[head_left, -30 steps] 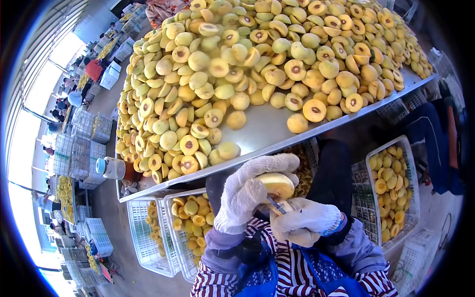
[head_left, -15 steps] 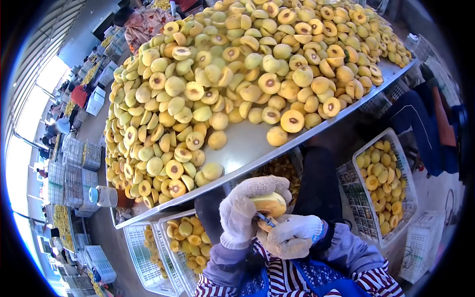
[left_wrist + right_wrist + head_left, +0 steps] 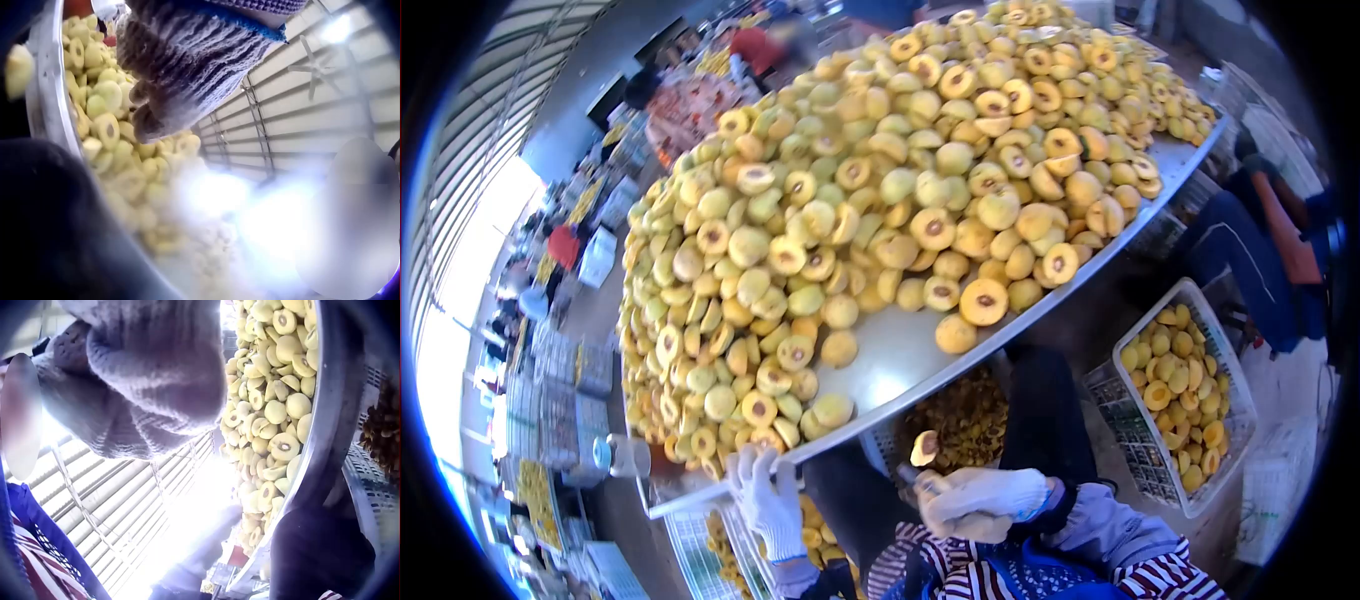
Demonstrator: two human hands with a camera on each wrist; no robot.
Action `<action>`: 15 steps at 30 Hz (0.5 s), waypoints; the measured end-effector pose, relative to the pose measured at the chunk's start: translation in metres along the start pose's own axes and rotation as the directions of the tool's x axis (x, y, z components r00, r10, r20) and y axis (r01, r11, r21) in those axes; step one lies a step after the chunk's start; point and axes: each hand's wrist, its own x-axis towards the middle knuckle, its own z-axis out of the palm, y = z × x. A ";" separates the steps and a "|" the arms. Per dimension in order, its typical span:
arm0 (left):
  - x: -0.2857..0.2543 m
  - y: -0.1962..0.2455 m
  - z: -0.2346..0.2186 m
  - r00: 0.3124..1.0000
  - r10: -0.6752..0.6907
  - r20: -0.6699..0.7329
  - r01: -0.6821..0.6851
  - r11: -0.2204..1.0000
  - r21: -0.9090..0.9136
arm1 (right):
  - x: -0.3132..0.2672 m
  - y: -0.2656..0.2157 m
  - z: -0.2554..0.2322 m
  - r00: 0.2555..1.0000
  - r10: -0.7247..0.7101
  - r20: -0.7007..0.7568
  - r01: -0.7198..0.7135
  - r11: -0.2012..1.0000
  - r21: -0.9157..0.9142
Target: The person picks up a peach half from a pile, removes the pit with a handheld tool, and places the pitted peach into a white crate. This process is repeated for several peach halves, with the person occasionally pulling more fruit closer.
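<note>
My gloved left hand (image 3: 768,500) is at the near table edge, over the crate of peach halves (image 3: 815,530), fingers extended and holding nothing. My gloved right hand (image 3: 985,503) is over my lap, fingers curled round a small pitting knife whose metal tip (image 3: 907,472) points up and left, blurred. Just beyond the tip, a pale peach piece (image 3: 924,448) with a brown side shows above the bin of brown scraps (image 3: 965,415). The left wrist view also catches a pale blurred piece (image 3: 20,72) beside the table rim. In the right wrist view the glove (image 3: 156,375) hides the knife.
A large heap of halved yellow peaches (image 3: 880,200) covers most of the metal table (image 3: 890,355). A full crate (image 3: 1175,370) stands at right, and a white crate (image 3: 690,540) at left. A jar (image 3: 625,456) sits by the table corner. Other people work farther back.
My left hand has left the peach half it held by the knife and moved left to the table edge over the crate. A peach piece now shows above the scrap bin. The right hand keeps the knife.
</note>
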 end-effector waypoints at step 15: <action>0.125 0.062 0.180 0.797 -0.049 0.602 0.076 0.997 -0.019 | 0.001 0.003 -0.010 0.972 -0.149 -0.182 0.131 0.985 -0.109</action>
